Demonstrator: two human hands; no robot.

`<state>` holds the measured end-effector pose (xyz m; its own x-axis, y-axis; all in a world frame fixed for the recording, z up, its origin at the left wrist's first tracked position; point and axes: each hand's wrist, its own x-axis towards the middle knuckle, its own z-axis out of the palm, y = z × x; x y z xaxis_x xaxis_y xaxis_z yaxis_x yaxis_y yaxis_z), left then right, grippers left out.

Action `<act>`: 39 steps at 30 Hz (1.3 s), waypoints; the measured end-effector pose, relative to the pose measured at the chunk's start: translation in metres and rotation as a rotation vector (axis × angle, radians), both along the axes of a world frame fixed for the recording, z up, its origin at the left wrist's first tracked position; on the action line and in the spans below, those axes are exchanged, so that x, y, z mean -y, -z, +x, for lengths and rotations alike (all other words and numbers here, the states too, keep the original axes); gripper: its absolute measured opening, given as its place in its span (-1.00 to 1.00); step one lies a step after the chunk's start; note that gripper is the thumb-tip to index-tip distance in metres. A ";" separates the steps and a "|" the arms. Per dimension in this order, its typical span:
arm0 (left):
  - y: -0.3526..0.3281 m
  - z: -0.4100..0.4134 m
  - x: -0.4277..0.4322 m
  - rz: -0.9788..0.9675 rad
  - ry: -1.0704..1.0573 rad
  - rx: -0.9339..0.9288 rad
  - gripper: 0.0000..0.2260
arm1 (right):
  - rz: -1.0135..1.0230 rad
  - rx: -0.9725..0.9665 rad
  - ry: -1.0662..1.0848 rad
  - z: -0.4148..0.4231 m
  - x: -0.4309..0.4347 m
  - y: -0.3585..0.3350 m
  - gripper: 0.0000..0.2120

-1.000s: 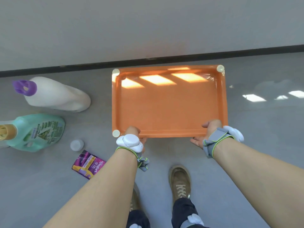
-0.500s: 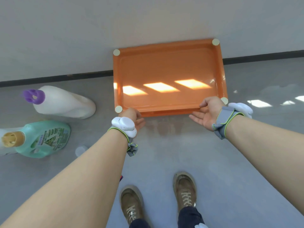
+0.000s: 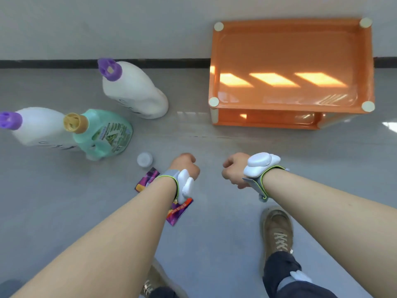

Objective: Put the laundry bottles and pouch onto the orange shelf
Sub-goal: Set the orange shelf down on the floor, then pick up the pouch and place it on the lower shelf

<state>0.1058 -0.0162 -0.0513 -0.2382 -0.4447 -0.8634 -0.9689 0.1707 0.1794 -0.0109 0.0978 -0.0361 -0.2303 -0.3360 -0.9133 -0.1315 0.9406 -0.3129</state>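
Observation:
The orange shelf (image 3: 290, 59) stands on the floor at the upper right, against the wall, its top tray bare. Left of it stand a white bottle with a purple cap (image 3: 137, 93), a second white bottle with a purple cap (image 3: 40, 125) and a green bottle with a tan cap (image 3: 103, 134). A purple pouch (image 3: 178, 211) with a white cap (image 3: 144, 159) lies on the floor, partly hidden under my left wrist. My left hand (image 3: 186, 165) and my right hand (image 3: 234, 169) hover side by side in loose fists, holding nothing, well in front of the shelf.
The floor is grey, with a dark skirting strip along the pale wall behind. My two brown shoes (image 3: 277, 231) are at the bottom of the view, close to the pouch.
Both hands have let go of the shelf's front edge and drawn back into fists. The view has swung left, so the shelf now sits at the right and a third bottle shows.

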 end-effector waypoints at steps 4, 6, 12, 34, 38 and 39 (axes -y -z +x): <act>0.060 0.065 0.029 -0.041 0.162 0.015 -0.55 | -0.007 -0.019 -0.137 0.049 0.048 0.049 -0.51; 0.096 0.097 0.048 -0.088 0.236 0.007 -0.59 | -0.043 -0.060 -0.159 0.069 0.078 0.082 -0.47; 0.168 0.158 0.105 -0.555 0.349 -0.102 -0.57 | -0.096 -0.120 -0.334 0.122 0.149 0.156 -0.41; 0.223 0.180 0.170 -0.397 0.153 -0.162 -0.06 | 0.049 -0.202 -0.680 0.185 0.168 0.204 -0.25; 0.216 0.185 0.162 -0.620 0.164 -0.193 -0.20 | 0.030 -0.100 -0.576 0.193 0.164 0.217 -0.29; 0.214 0.189 0.159 -0.621 0.205 -0.233 -0.31 | 0.021 -0.102 -0.551 0.191 0.165 0.220 -0.33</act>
<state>0.2949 -0.1754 -0.2651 -0.5184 -0.7660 -0.3801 -0.8542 0.4847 0.1883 0.1802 -0.0671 -0.2565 -0.1131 -0.4138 -0.9033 -0.6338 0.7302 -0.2552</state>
